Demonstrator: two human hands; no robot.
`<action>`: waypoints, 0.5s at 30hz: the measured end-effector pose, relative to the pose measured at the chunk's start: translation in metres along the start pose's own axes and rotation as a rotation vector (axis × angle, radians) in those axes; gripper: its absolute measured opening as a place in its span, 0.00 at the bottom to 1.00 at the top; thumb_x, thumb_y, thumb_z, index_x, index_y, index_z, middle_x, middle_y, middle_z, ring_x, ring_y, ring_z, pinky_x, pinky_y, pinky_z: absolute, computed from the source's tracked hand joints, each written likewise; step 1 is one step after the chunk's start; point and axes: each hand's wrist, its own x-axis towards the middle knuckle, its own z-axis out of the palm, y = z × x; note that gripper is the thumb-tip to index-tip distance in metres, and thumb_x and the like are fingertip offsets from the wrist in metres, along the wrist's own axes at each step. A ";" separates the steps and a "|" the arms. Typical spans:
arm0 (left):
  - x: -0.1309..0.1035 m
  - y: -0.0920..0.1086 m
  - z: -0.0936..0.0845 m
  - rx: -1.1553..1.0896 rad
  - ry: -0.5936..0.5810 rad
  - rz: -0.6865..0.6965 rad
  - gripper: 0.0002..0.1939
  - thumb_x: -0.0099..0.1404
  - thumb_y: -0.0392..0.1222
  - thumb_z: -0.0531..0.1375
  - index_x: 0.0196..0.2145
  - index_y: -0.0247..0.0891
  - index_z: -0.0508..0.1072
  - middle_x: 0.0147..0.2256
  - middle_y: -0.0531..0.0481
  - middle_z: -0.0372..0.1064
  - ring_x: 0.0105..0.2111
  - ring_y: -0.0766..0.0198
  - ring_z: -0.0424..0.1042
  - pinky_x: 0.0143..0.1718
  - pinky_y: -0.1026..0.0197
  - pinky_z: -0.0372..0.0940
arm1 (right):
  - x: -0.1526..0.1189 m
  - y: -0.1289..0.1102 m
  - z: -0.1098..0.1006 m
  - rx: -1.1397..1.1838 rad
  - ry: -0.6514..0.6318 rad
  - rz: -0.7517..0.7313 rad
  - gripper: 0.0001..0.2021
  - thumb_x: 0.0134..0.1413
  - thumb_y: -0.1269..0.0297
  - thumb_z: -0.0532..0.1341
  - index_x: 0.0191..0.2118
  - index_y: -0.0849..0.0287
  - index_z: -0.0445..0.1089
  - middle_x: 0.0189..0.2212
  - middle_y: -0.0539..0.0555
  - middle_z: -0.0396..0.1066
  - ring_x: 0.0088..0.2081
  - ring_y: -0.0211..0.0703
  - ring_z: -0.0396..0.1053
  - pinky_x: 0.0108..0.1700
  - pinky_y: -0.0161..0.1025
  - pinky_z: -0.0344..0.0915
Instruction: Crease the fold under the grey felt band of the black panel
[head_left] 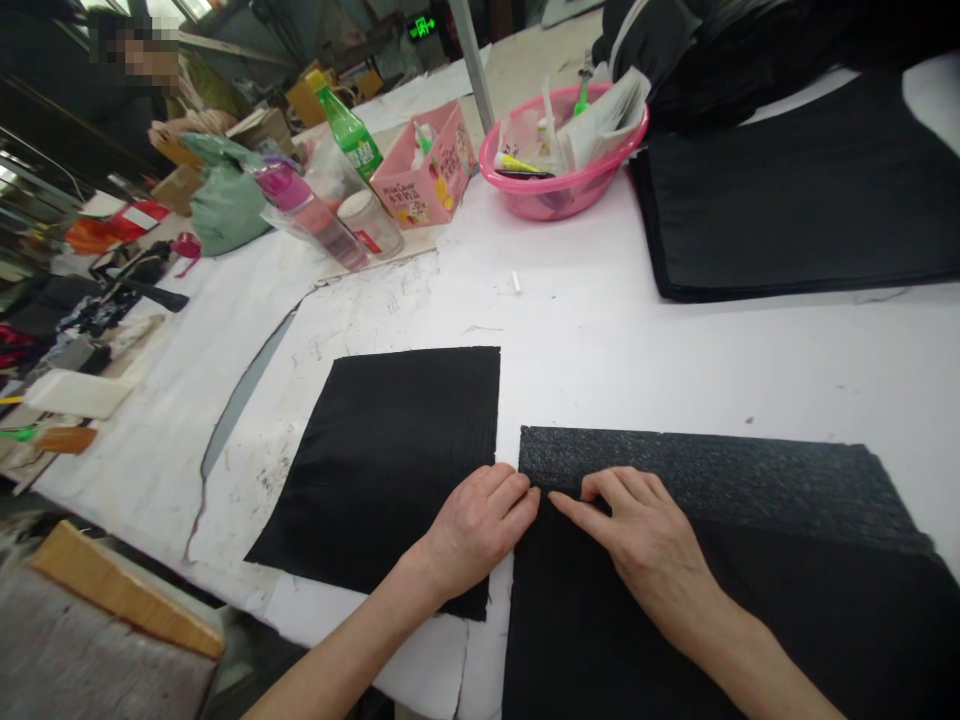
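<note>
Before me lies a large black fabric piece (600, 620) with a grey-speckled strip (750, 480) along its far edge. My left hand (484, 515) is closed at its left edge, near the far corner, thumb and fingers pinching the cloth there. Close beside it, my right hand (649, 535) rests on the fabric at the strip's lower border. Its thumb is stretched toward the left hand, apart from the bent fingers. The right fingertips are partly hidden. Left of these, a smaller stack of black fabric (382, 450) lies flat, partly behind my left wrist.
A pink basin (566, 190) with papers and a tube stands at the back, beside a pink box (427, 180), green bottle (345, 130) and jar (370, 222). More black cloth (795, 200) is piled back right. The white table covering (255, 440) is torn at left. A person (202, 90) is far left.
</note>
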 end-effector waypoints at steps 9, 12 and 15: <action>-0.004 0.000 -0.006 0.039 -0.043 -0.012 0.11 0.71 0.31 0.53 0.48 0.32 0.69 0.44 0.43 0.69 0.44 0.56 0.68 0.42 0.54 0.67 | 0.002 -0.002 -0.001 -0.034 0.005 -0.019 0.16 0.66 0.73 0.51 0.50 0.53 0.71 0.35 0.54 0.65 0.38 0.42 0.61 0.41 0.42 0.55; -0.007 0.000 -0.008 0.063 -0.030 -0.020 0.10 0.71 0.31 0.53 0.48 0.32 0.69 0.44 0.42 0.70 0.46 0.56 0.67 0.44 0.53 0.67 | 0.002 -0.003 -0.001 -0.050 -0.010 -0.021 0.16 0.66 0.74 0.51 0.51 0.52 0.71 0.35 0.53 0.64 0.38 0.42 0.60 0.41 0.42 0.56; -0.012 0.000 -0.011 0.102 -0.035 -0.052 0.10 0.71 0.31 0.53 0.47 0.32 0.70 0.45 0.42 0.69 0.48 0.54 0.67 0.46 0.52 0.67 | 0.003 -0.003 -0.001 -0.063 -0.016 -0.031 0.16 0.66 0.74 0.50 0.51 0.52 0.70 0.35 0.53 0.64 0.38 0.42 0.60 0.41 0.42 0.56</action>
